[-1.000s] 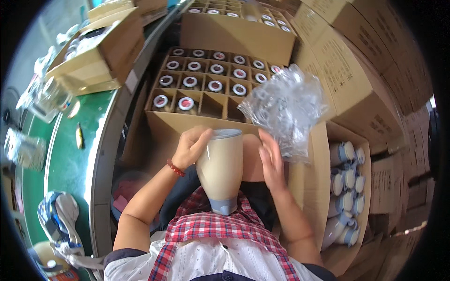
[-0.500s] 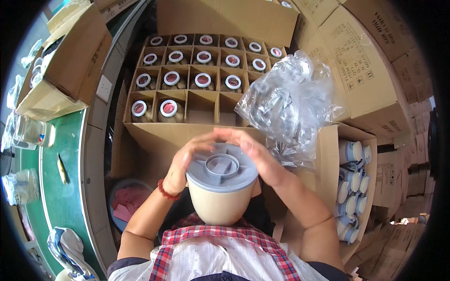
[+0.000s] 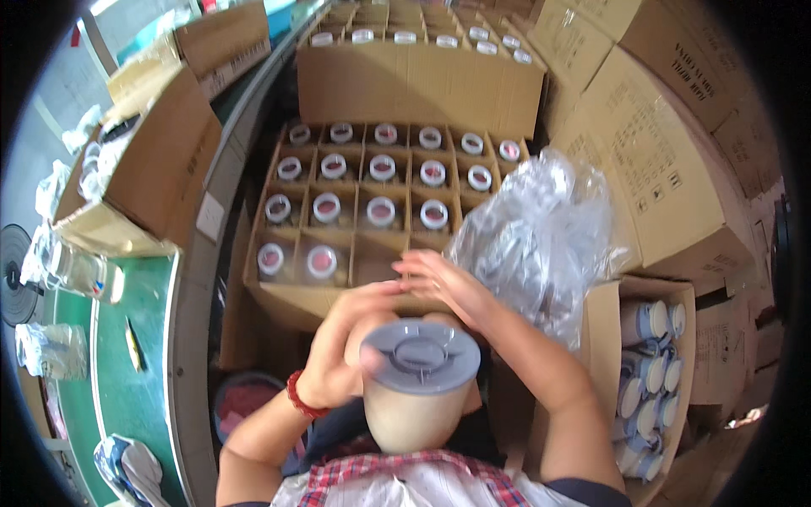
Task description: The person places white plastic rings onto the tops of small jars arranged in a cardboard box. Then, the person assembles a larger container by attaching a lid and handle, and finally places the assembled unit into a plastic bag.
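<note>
A cream pot (image 3: 414, 418) with a grey, ribbed round lid (image 3: 422, 359) stands upright in front of my body, between my forearms. My left hand (image 3: 338, 346) is at its left side, fingers stretched forward; the thumb is blurred near the lid's left edge, and I cannot tell if it touches. Beyond the lid, my right hand (image 3: 448, 291) hovers with straight fingers, apart from the pot and holding nothing. Just ahead is a divided carton (image 3: 312, 296) of jars with white-rimmed lids, such as a front-row jar (image 3: 322, 263).
Crumpled clear plastic (image 3: 541, 245) covers the carton's right side. At the right, a box (image 3: 600, 338) holds several grey-and-white pieces. Stacked cartons (image 3: 659, 160) rise behind it. On the left, a green table (image 3: 152, 304) carries a yellow cutter (image 3: 133, 346) and a clear jar (image 3: 84, 270).
My right hand has come away from the lid's rim, and the left hand has loosened beside it. The view has tilted up, showing another divided carton farther back.
</note>
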A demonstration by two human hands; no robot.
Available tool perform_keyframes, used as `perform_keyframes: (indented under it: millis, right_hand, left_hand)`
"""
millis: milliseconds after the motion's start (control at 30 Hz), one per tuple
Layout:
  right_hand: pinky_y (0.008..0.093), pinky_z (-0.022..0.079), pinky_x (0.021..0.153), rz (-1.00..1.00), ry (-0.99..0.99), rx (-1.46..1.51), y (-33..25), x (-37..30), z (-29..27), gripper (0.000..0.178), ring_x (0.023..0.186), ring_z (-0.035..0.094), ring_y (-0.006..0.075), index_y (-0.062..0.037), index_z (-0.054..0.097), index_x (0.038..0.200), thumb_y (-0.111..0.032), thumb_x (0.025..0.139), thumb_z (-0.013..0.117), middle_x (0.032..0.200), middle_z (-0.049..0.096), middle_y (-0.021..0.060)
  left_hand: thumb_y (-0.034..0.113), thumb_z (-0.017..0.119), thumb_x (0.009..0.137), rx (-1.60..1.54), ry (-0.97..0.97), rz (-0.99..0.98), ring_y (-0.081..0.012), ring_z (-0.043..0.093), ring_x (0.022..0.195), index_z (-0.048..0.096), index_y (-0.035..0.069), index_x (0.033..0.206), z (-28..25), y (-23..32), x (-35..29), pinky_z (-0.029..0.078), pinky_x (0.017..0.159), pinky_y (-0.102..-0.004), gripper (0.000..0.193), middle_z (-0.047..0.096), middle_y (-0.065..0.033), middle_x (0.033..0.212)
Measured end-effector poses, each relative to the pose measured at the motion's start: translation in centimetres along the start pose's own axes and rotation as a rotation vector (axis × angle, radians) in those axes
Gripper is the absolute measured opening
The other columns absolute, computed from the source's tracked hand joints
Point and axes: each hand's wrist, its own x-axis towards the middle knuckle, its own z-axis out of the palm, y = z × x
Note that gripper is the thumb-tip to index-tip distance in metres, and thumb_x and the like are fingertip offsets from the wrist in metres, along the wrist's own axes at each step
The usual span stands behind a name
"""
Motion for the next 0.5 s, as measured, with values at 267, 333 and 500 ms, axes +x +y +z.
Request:
perform_keyframes:
  millis: [267,333,500]
  right_hand:
    - [0.0379,0.025,0.111,-0.111,-0.185,-0.128,-0.6,-7.4,2.5,0.055,0.133,0.034,0.0218,-0.0012,0.033,0.14,-0.039,0.1,0.035,0.143,0.037,0.0114]
    - [0.0409,0.023,0.112,-0.144,-0.303,0.046,1.3,-4.6,1.0,0.06,0.136,0.031,0.0246,-0.0022,0.029,0.142,-0.043,0.099,0.036,0.148,0.031,0.015]
    - [0.0409,0.027,0.11,-0.059,-0.734,0.258,3.4,4.0,3.1,0.062,0.135,0.033,0.0246,-0.0045,0.033,0.141,-0.048,0.097,0.037,0.147,0.035,0.0155]
  left_hand:
    - [0.039,0.033,0.097,-0.025,-0.113,-0.08,-0.0375,0.035,0.133,0.049,-0.002,0.124,1.0,-4.7,-3.4,0.025,0.109,-0.0464,0.052,0.033,-0.0254,0.144]
    - [0.039,0.038,0.094,0.309,-0.199,-0.002,-0.0398,0.032,0.134,0.047,-0.002,0.125,0.6,-2.3,-3.5,0.024,0.109,-0.049,0.052,0.028,-0.026,0.146]
    - [0.065,0.046,0.085,0.897,-0.471,0.117,-0.0377,0.03,0.135,0.039,-0.001,0.135,6.3,4.0,-1.2,0.022,0.107,-0.0528,0.083,0.031,-0.0203,0.147]
